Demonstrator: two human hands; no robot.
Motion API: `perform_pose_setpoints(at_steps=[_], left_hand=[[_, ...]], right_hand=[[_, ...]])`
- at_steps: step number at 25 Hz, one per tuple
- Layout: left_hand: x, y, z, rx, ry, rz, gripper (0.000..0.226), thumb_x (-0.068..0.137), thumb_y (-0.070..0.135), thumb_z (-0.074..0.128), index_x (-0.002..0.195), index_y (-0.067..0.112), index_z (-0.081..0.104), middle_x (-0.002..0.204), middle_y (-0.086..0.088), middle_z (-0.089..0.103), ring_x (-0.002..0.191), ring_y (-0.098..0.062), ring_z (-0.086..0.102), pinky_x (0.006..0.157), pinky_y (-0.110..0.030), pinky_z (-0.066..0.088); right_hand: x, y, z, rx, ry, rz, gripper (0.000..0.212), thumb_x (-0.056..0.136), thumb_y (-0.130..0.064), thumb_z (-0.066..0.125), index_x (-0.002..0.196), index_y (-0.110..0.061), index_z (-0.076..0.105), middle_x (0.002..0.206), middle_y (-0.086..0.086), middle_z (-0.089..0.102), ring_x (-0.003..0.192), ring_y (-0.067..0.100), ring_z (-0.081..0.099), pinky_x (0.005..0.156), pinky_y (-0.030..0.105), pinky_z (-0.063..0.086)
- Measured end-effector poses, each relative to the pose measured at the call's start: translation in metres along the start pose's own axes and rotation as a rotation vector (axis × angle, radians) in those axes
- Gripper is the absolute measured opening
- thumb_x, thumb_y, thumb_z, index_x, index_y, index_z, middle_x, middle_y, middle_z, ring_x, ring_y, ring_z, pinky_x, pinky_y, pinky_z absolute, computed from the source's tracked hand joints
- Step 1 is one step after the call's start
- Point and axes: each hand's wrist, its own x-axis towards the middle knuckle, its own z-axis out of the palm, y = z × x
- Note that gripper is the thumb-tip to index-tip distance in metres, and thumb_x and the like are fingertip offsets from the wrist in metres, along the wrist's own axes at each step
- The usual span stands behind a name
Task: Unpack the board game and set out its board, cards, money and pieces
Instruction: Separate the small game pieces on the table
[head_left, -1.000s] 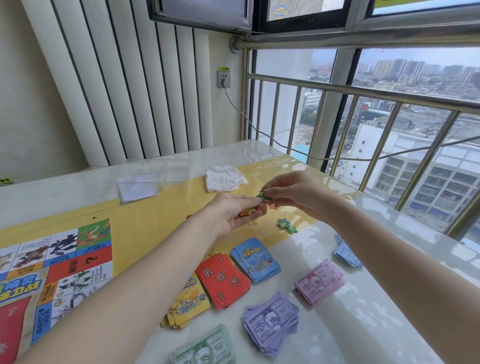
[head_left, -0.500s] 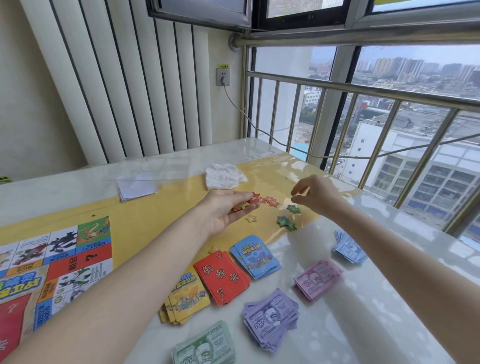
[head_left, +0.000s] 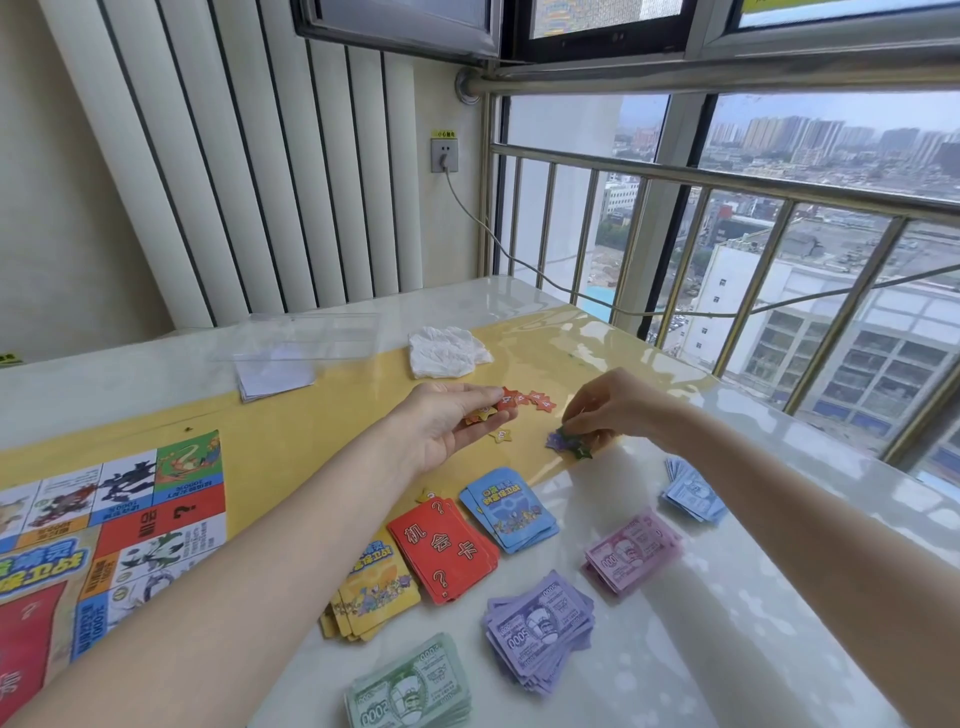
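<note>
star tokens (head_left: 485, 414) in orange and yellow lie in your left hand (head_left: 449, 423), which is turned palm up over the yellow mat (head_left: 291, 441), its fingers loosely curled to cradle them. just past its fingertips, a short row of red star tokens (head_left: 530, 400) lies on the mat, and one loose yellow star (head_left: 502, 435) sits just below the hand. your right hand (head_left: 615, 408) reaches down at the mat's near edge, its fingertips pinching at a small cluster of green and purple star tokens (head_left: 569, 444) there; whether a token is lifted off the surface you cannot tell from this view.

the game board (head_left: 104, 545) lies open at the left, partly under your left forearm. three card decks sit in a row near you: a yellow deck (head_left: 376, 592), a red deck (head_left: 441, 553) with question marks, and a blue deck (head_left: 511, 509), each just beside the next. money is stacked on the pale table (head_left: 727, 649): green notes (head_left: 410, 691) closest, purple notes (head_left: 540, 629) beside them, pink notes (head_left: 631, 553) further right, and light blue notes (head_left: 693, 491) near your right forearm.

at the far side, a crumpled white bag (head_left: 447, 352) rests on the mat, with a clear plastic lid (head_left: 301, 338) and a folded white sheet (head_left: 275, 376) well apart to its left.
</note>
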Motion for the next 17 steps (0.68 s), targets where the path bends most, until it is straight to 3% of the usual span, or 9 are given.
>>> perform_pose_setpoints(at_steps=[3, 9, 14, 17], left_hand=[[0.0, 0.0, 0.0, -0.001, -0.004, -0.006, 0.003, 0.083, -0.005, 0.061, 0.085, -0.007, 0.062, 0.081, -0.018, 0.064, 0.053, -0.016, 0.068, 0.058, -0.02, 0.057], [0.001, -0.001, -0.001, 0.005, -0.014, -0.016, 0.006, 0.083, -0.004, 0.062, 0.087, -0.008, 0.062, 0.082, -0.018, 0.065, 0.055, -0.016, 0.069, 0.058, -0.02, 0.057], [0.002, -0.001, -0.002, 0.002, -0.011, -0.014, 0.008, 0.083, -0.004, 0.061, 0.09, -0.009, 0.062, 0.084, -0.018, 0.065, 0.055, -0.017, 0.069, 0.057, -0.019, 0.057], [0.003, -0.001, -0.002, -0.002, -0.007, -0.009, 0.006, 0.083, -0.005, 0.061, 0.088, -0.009, 0.061, 0.085, -0.019, 0.064, 0.054, -0.016, 0.069, 0.056, -0.019, 0.057]], right_hand=[[0.0, 0.001, -0.006, 0.084, -0.033, 0.062, 0.01, 0.08, -0.005, 0.068, 0.089, -0.001, 0.069, 0.077, 0.012, 0.067, 0.061, 0.015, 0.061, 0.059, 0.02, 0.054], [0.0, 0.004, -0.012, 0.205, -0.049, 0.138, 0.012, 0.085, -0.007, 0.064, 0.095, -0.002, 0.067, 0.076, 0.008, 0.068, 0.061, 0.013, 0.063, 0.051, 0.015, 0.05], [0.008, 0.01, -0.016, 0.151, 0.098, 0.103, 0.014, 0.085, -0.007, 0.063, 0.096, 0.002, 0.067, 0.072, 0.009, 0.065, 0.057, 0.013, 0.057, 0.05, 0.016, 0.047], [0.017, 0.015, -0.014, -0.122, 0.198, 0.021, 0.017, 0.083, -0.011, 0.066, 0.096, 0.001, 0.068, 0.074, 0.007, 0.065, 0.058, 0.013, 0.055, 0.05, 0.018, 0.045]])
